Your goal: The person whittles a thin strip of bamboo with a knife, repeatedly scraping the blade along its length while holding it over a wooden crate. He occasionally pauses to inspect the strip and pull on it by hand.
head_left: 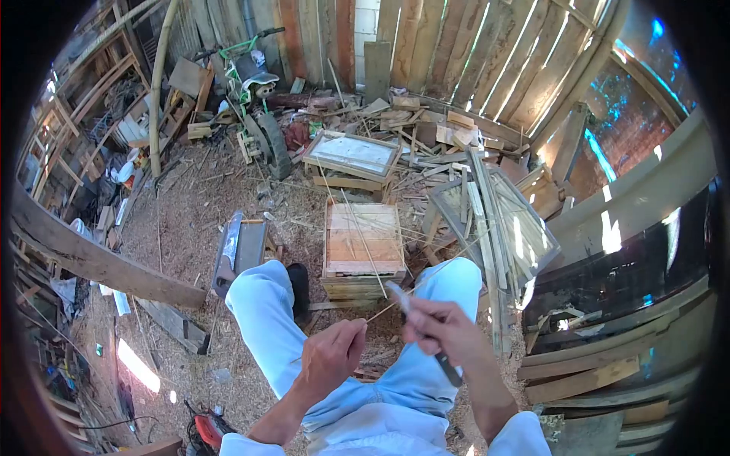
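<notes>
Between my knees, my left hand (332,351) is closed on the end of a thin strip (382,313) of wood or cane, which slants up to the right. My right hand (443,328) grips a knife (450,370), its dark handle showing below the fist and its pale blade pointing up and left. The blade is close to the strip; whether they touch is unclear. Just beyond my hands sits a wooden box (363,237) with a slatted top, and long thin strips lie across it.
A framed panel (353,154) lies beyond the box. Scrap wood and a wire-mesh frame (525,220) are at right. A green bicycle (262,129) stands at the back. A thick beam (99,254) crosses the left side. Red tool (207,431) at lower left.
</notes>
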Action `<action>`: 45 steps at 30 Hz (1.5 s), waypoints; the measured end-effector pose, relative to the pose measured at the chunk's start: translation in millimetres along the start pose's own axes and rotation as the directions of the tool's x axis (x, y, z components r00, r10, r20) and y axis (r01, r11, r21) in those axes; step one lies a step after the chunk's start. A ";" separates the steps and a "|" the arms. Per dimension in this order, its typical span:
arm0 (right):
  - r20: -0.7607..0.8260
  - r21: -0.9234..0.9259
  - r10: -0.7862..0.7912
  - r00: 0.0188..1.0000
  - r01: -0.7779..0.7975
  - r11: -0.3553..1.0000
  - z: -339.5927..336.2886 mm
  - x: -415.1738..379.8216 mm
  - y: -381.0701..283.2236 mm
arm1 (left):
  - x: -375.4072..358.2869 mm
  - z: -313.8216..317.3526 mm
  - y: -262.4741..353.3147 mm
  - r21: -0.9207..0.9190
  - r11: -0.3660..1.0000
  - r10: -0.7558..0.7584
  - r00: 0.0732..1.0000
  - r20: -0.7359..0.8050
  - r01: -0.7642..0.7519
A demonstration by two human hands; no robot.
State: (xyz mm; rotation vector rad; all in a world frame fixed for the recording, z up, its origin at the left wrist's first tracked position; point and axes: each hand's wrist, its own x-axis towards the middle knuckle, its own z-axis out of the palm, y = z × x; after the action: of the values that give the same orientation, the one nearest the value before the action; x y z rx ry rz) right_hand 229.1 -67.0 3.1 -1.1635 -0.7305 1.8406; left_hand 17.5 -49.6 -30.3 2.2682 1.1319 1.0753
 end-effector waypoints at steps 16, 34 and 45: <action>-0.189 -0.007 -0.097 0.977 0.097 0.995 -21.2 -3.0 -19.1 | 5.2 2.4 -6.8 -0.038 0.997 0.063 0.997 0.033 -0.062; -0.247 -0.037 -0.164 0.955 0.160 0.986 -6.7 21.2 -24.1 | 11.1 -5.3 -19.5 -0.031 0.998 -0.050 0.999 0.014 0.050; -0.083 -0.034 -0.111 0.990 0.109 0.993 4.0 22.7 -16.8 | 20.1 -5.0 -26.4 -0.094 0.992 -0.081 0.996 0.025 0.083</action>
State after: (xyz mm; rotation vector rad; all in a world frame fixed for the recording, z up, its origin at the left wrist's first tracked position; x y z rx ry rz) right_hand 225.6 -39.1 8.3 -1.1887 -0.7608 1.6843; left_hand 7.9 -17.7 -34.2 2.1362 1.1316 1.0484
